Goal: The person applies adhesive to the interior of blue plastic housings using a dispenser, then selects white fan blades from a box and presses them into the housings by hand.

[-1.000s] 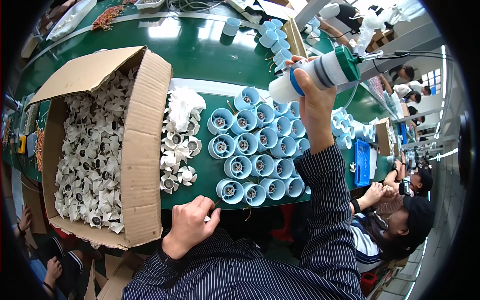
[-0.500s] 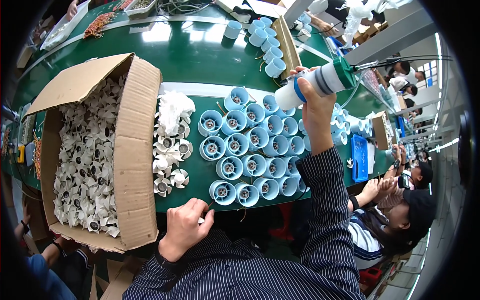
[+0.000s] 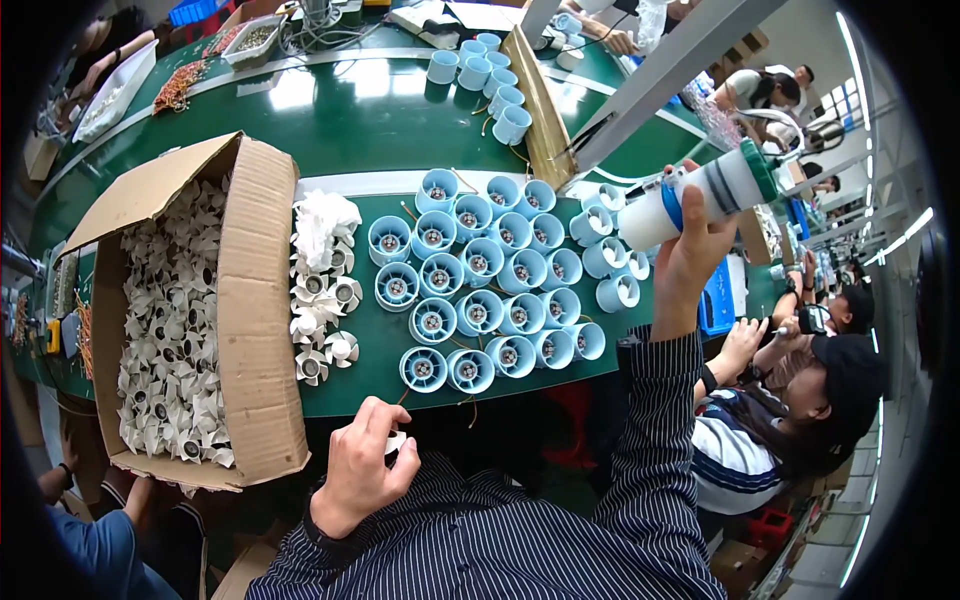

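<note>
The white bottle (image 3: 700, 195) with a blue band and green cap is held up off the green counter (image 3: 340, 120), above its right end, tilted so its long axis runs from the lower left up to the green cap at the upper right. The right hand (image 3: 690, 255) grips it from below, fingers wrapped closed around the white lower part of the body, the striped sleeve stretching up from the near edge. Of the two hands, the right alone has the bottle.

Largest on the counter is the open cardboard box (image 3: 255, 310) at the left end, packed with small white fan impellers (image 3: 170, 330). Just beside its right wall lies a loose heap of more white impellers (image 3: 320, 290). Right of that, toward the middle, stands a tight cluster of pale blue round fan housings (image 3: 480, 300), open ends up, reaching nearly to the near edge. The bottle hangs to the right of this cluster and above it.

The left hand (image 3: 365, 465) rests at the near edge, below the cluster's near-left corner, fingers curled closed around a small white part (image 3: 396, 441); what kind is too small to tell. Another person (image 3: 800, 410) sits to the right.
</note>
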